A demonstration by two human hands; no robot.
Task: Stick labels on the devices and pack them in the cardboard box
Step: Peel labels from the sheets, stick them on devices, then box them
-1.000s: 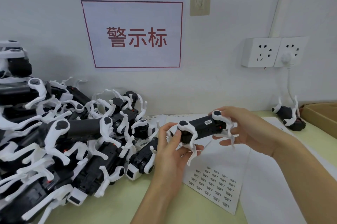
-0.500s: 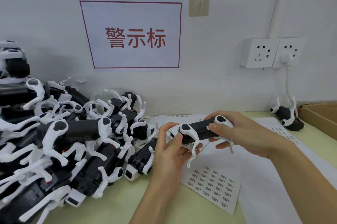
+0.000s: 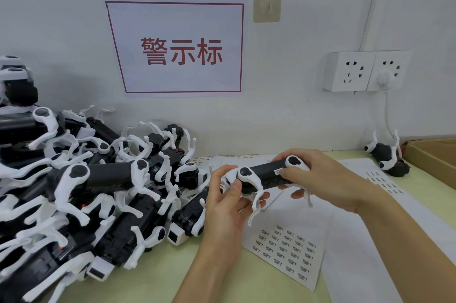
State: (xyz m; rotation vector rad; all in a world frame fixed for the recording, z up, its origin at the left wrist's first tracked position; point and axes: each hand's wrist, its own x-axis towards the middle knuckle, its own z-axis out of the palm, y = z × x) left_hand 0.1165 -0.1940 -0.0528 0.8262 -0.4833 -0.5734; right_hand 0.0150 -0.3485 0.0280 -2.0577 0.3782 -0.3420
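I hold one black device with white legs (image 3: 265, 174) level above the table, between both hands. My left hand (image 3: 225, 200) grips its left end, thumb on the white leg joint. My right hand (image 3: 320, 179) grips the right end, and its thumb presses a small white label (image 3: 278, 171) on the black body. A sheet of small printed labels (image 3: 287, 251) lies on the table under my hands. The corner of the cardboard box (image 3: 434, 154) shows at the right edge.
A large pile of the same black-and-white devices (image 3: 81, 186) fills the left of the table. One more device (image 3: 387, 157) lies upside down by the box, below the wall sockets (image 3: 365, 71) and a hanging cable. Other label sheets (image 3: 385, 181) lie to the right.
The held device has sunk a little and turned so its side faces me. My right thumb has slid onto the label on its body.
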